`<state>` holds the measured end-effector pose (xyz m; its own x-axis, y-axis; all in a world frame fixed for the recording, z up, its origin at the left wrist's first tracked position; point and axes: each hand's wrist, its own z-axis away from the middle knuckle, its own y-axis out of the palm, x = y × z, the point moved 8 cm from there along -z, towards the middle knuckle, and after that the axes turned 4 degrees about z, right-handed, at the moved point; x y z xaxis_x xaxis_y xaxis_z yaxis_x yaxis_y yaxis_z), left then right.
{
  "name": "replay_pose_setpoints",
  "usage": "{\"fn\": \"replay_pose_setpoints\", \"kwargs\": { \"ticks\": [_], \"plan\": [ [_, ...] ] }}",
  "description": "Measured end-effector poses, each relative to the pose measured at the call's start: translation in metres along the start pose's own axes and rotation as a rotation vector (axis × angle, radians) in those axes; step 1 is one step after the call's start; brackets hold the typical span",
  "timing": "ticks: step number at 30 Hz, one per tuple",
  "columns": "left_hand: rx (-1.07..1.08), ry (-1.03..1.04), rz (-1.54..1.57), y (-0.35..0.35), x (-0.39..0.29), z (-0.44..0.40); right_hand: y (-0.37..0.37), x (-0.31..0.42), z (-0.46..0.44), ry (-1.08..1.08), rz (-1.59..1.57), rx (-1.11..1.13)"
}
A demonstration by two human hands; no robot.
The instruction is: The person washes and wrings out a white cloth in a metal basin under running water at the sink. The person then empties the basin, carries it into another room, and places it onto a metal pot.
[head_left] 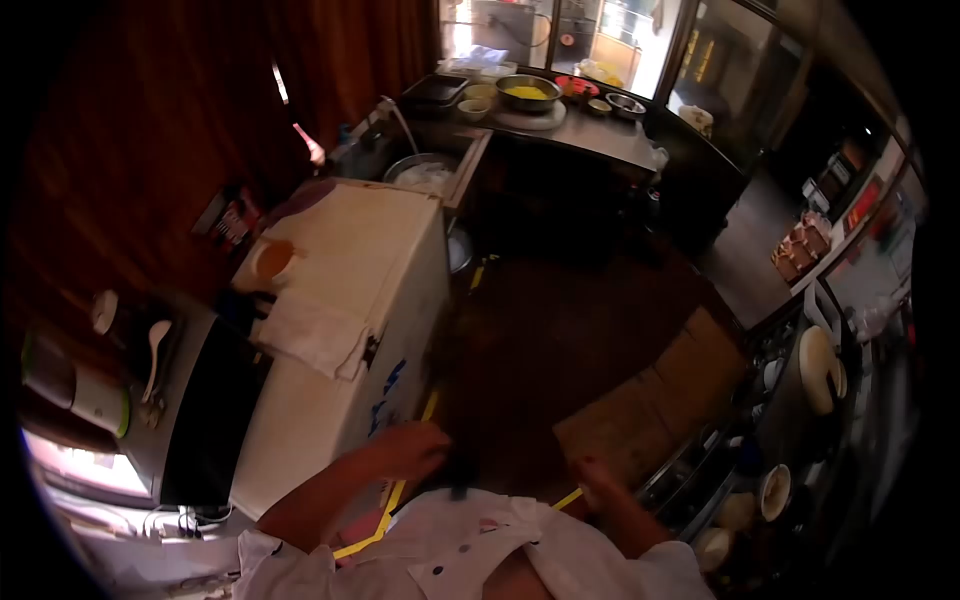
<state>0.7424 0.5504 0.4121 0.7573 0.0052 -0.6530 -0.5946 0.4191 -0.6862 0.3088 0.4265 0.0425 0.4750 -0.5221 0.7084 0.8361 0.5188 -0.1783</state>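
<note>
My left hand (415, 449) hangs in front of my white shirt, beside the white chest freezer. Its fingers look curled in, and nothing shows in them. On the other side, my right hand (598, 482) hangs low over the floor near a flattened cardboard sheet (640, 405). Its fingers are dim and blurred, so their position is unclear. Neither hand touches any object that I can see. The white chest freezer (350, 235) carries a folded cloth (315, 333) and an orange-brown tub (274, 262).
Ahead, a steel counter (600, 138) bears a bowl of yellow food (528, 92) and smaller bowls. A sink holds a basin (425, 172) at its left. Cookware and a round pale lid (817, 368) line the right side. A black appliance with a white ladle (156, 350) stands left.
</note>
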Motion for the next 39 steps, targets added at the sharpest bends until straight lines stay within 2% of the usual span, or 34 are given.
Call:
{"fn": "replay_pose_setpoints", "kwargs": {
  "ticks": [3,5,8,9,10,11,13,19,21,23,25,27,30,31,32,33,35,36,39],
  "plan": [
    [0.032,0.042,-0.035,-0.026,0.015,-0.091,-0.041,-0.019,-0.030,0.045,-0.054,-0.200],
    [0.032,0.140,0.016,-0.047,0.020,-0.153,-0.065,-0.011,-0.029,0.157,-0.060,-0.113],
    [0.002,0.258,0.043,-0.081,0.037,-0.251,-0.119,-0.071,-0.054,0.230,-0.005,-0.172],
    [0.005,0.278,0.067,-0.095,0.044,-0.284,-0.146,-0.071,-0.057,0.047,0.369,-0.306],
    [0.004,0.274,0.076,-0.109,0.052,-0.317,-0.152,-0.066,-0.049,0.165,0.286,-0.289],
    [-0.021,0.300,0.056,-0.126,0.056,-0.349,-0.155,-0.052,-0.042,0.333,0.145,-0.291],
    [-0.028,0.308,0.046,-0.159,0.056,-0.400,-0.165,-0.022,-0.051,0.472,0.025,-0.303],
    [-0.069,0.225,0.063,-0.259,0.090,-0.524,-0.189,0.110,-0.188,0.501,-0.013,-0.234],
    [-0.144,0.176,0.034,-0.281,0.128,-0.561,-0.203,0.155,-0.258,0.478,0.039,-0.181],
    [-0.250,0.039,0.007,-0.308,0.165,-0.588,-0.224,0.200,-0.337,0.438,0.122,-0.125],
    [-0.315,-0.080,0.051,-0.334,0.196,-0.604,-0.250,0.254,-0.429,0.358,0.260,-0.070],
    [-0.390,-0.213,0.110,-0.349,0.229,-0.613,-0.278,0.341,-0.527,0.204,0.479,-0.042],
    [-0.663,-0.448,0.203,-0.372,0.294,-0.617,-0.285,0.557,-0.653,-0.103,0.857,-0.072],
    [-0.687,-0.529,0.240,-0.380,0.314,-0.621,-0.281,0.605,-0.713,-0.430,1.009,-0.130],
    [-0.725,-0.551,0.241,-0.391,0.332,-0.626,-0.269,0.661,-0.747,-0.530,0.888,-0.101],
    [-0.760,-0.569,0.242,-0.403,0.350,-0.633,-0.244,0.725,-0.763,-0.560,0.810,-0.057],
    [-0.810,-0.639,0.292,-0.432,0.396,-0.652,-0.165,0.845,-0.756,-0.434,0.549,0.185],
    [-0.836,-0.694,0.321,-0.444,0.425,-0.660,-0.124,0.892,-0.750,-0.445,0.533,0.264],
    [-0.790,-0.805,0.306,-0.462,0.542,-0.705,-0.002,0.972,-0.744,-0.518,0.576,0.485]
  ]
}}
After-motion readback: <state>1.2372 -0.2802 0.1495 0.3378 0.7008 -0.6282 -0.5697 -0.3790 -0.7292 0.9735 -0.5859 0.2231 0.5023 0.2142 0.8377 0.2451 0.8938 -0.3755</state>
